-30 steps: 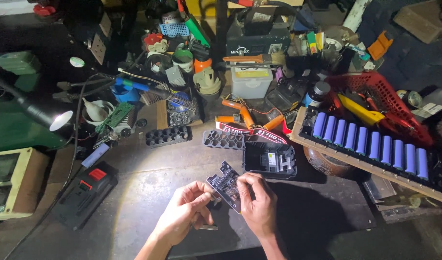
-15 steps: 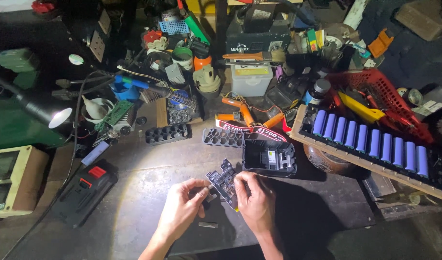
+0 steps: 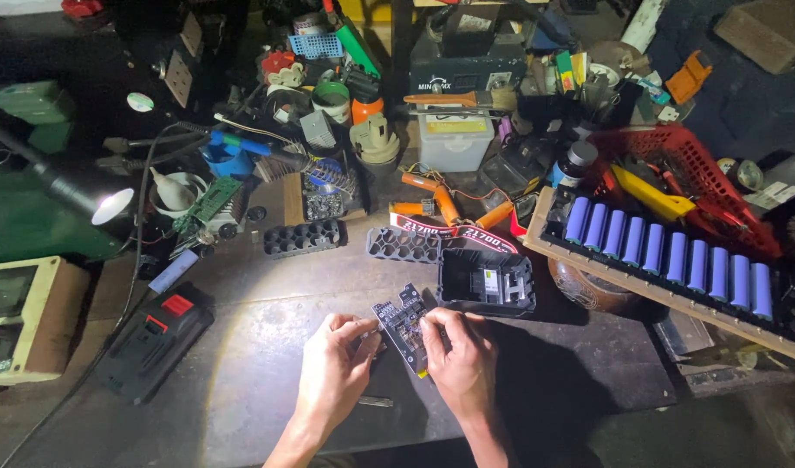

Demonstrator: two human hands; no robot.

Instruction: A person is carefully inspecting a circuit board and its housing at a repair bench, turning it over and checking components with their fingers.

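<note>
Pinching a small dark circuit board [image 3: 404, 326] between them, the left hand [image 3: 335, 374] grips its left edge and the right hand [image 3: 461, 362] its right edge, just above the worktable [image 3: 241, 364]. Its underside is hidden and its parts are too small to read. Left lies a black battery pack [image 3: 155, 334]; just behind sits an open black casing [image 3: 487, 281], and right, a rack of blue cells [image 3: 666, 251].

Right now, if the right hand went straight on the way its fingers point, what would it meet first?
Beyond the circuit board it holds, the right hand points up and left; probably bare bench first, then the black cell holder. Depth is unclear.
</note>
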